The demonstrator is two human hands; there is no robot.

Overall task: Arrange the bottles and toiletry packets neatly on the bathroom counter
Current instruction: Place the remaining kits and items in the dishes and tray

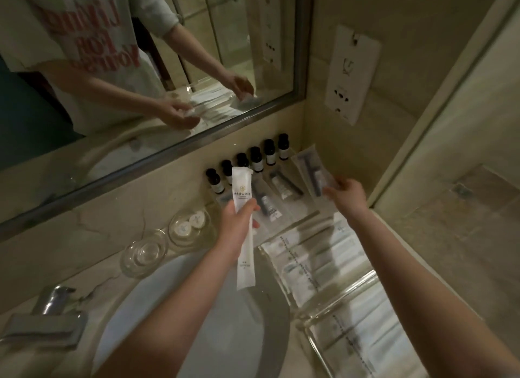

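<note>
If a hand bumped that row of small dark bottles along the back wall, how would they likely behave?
The small dark bottles stand upright, tall and narrow, so a nudge would probably tip one. They stand close together, so one might knock the next over. Being round, a fallen one would likely roll.

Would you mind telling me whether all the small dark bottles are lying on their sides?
No, the six small dark bottles stand upright in a row along the wall below the mirror.
</note>
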